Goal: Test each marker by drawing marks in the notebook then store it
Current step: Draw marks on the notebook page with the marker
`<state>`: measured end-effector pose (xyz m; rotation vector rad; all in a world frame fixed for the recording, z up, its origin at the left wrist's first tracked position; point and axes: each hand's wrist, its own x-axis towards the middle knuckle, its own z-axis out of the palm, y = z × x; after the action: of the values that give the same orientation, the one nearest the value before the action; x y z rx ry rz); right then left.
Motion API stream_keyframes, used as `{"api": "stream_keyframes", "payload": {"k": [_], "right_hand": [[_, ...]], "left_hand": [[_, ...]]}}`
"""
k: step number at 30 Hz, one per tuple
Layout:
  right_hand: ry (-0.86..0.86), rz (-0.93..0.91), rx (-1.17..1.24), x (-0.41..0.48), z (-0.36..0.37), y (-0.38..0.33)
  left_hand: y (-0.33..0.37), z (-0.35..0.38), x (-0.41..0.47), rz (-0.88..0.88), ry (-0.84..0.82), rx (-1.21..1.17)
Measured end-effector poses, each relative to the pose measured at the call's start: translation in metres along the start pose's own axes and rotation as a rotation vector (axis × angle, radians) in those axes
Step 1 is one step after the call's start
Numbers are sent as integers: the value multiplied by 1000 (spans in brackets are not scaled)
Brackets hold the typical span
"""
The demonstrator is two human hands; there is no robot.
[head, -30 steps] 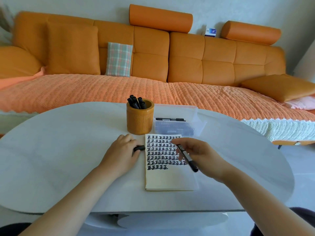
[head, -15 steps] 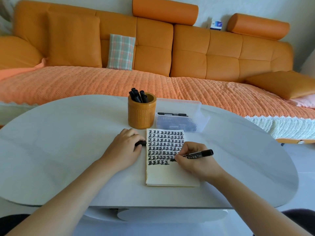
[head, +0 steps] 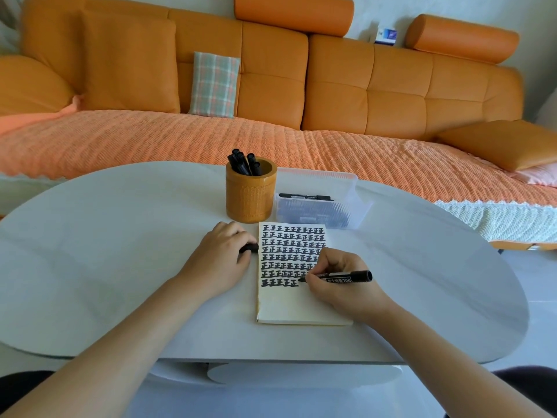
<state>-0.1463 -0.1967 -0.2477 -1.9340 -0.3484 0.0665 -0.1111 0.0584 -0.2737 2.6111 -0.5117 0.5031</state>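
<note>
An open notebook (head: 297, 306) lies on the white table (head: 120, 251), its page filled with rows of black marks. My right hand (head: 340, 282) grips a black marker (head: 346, 277) with its tip touching the page at the end of the lowest row. My left hand (head: 221, 256) rests on the table beside the notebook's left edge and holds a black marker cap (head: 250, 248). Behind the notebook stands an orange pen cup (head: 250, 196) with several black markers (head: 242, 162) in it. To its right sits a clear plastic box (head: 319, 203) holding black markers.
An orange sofa (head: 331, 95) with a woven cover runs along the far side of the table. A plaid cushion (head: 214, 84) leans on its back. A small blue and white box (head: 385, 36) stands on the sofa's top ledge.
My right hand turned the marker from tip-up in the air to tip-down on the page, at the end of the last row. The view tilted slightly down. My left hand stayed put.
</note>
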Motion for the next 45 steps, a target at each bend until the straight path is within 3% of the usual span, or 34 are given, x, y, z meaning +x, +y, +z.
{"api": "stream_keyframes", "payload": {"k": [41, 45], "right_hand": [[-78, -61, 36, 0, -3, -2], [-12, -30, 89, 1, -8, -7]], "left_hand": [[4, -2, 0, -28, -25, 19], [4, -5, 0, -36, -40, 5]]}}
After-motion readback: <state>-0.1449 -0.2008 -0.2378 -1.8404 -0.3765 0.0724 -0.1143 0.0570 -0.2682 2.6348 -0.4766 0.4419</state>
